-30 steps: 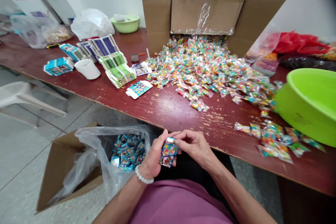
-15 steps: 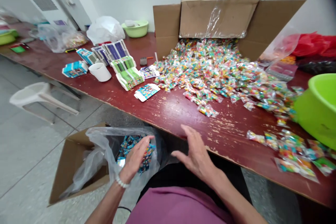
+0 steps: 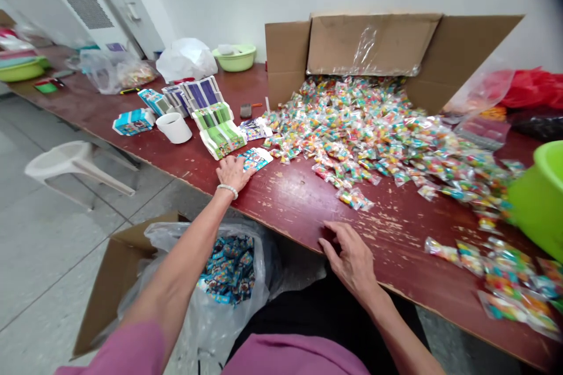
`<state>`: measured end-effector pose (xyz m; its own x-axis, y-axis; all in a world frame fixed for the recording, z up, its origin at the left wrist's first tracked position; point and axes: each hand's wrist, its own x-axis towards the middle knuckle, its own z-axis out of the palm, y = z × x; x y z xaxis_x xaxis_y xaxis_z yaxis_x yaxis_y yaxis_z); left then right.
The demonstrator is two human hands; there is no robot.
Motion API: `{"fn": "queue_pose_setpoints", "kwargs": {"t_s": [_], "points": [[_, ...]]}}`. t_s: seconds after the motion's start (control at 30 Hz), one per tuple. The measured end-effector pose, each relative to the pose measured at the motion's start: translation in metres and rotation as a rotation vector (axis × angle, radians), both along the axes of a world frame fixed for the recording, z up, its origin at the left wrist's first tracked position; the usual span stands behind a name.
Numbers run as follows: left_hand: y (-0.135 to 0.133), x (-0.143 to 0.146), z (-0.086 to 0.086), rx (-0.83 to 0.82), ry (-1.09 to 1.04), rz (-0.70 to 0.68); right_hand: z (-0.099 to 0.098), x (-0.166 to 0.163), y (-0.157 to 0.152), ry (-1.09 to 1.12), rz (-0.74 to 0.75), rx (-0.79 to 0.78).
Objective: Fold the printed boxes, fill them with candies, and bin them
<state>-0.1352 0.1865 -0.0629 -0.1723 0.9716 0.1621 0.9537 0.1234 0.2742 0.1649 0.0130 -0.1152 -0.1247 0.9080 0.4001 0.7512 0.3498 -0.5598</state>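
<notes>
My left hand (image 3: pixel 233 173) reaches out across the table and lies over the near left part of a flat blue printed carton (image 3: pixel 258 158). Its fingers are spread and touch the carton; I see no firm grip. Close above that hand lie green printed cartons (image 3: pixel 219 123) in an overlapping row. My right hand (image 3: pixel 352 255) hovers at the table's front edge, thumb and fingers apart, holding nothing. Beyond it spreads a large heap of clear-wrapped colourful candies (image 3: pixel 352 129). Down on the left, a clear plastic bag (image 3: pixel 259 252) holds many small blue packets (image 3: pixel 233 269).
An open cardboard box (image 3: pixel 369 47) lies behind the heap. A green tub (image 3: pixel 539 205) stands at the right, with loose candies (image 3: pixel 505 281) before it. A white tape roll (image 3: pixel 174 128) and a small brush (image 3: pixel 246 110) lie leftward. A white stool (image 3: pixel 79 164) stands on the floor.
My left hand has moved from above the bag up and forward onto the blue carton. The right hand has shifted slightly right, its fingers more bent. The view has tilted slightly up.
</notes>
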Motion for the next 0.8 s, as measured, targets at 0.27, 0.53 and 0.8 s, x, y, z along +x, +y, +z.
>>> {"fn": "queue_pose_setpoints", "kwargs": {"t_s": [0.27, 0.53, 0.8], "points": [[-0.02, 0.01, 0.009, 0.028, -0.245, 0.049, 0.005, 0.0, 0.003, 0.127, -0.02, -0.102], [-0.16, 0.082, 0.014, -0.342, -1.145, -0.271, 0.052, -0.022, -0.008, 1.065, -0.018, -0.617], [-0.205, 0.111, 0.014, -1.178, -1.831, -0.557, 0.085, -0.026, -0.032, 1.099, 0.204, -0.804]]}}
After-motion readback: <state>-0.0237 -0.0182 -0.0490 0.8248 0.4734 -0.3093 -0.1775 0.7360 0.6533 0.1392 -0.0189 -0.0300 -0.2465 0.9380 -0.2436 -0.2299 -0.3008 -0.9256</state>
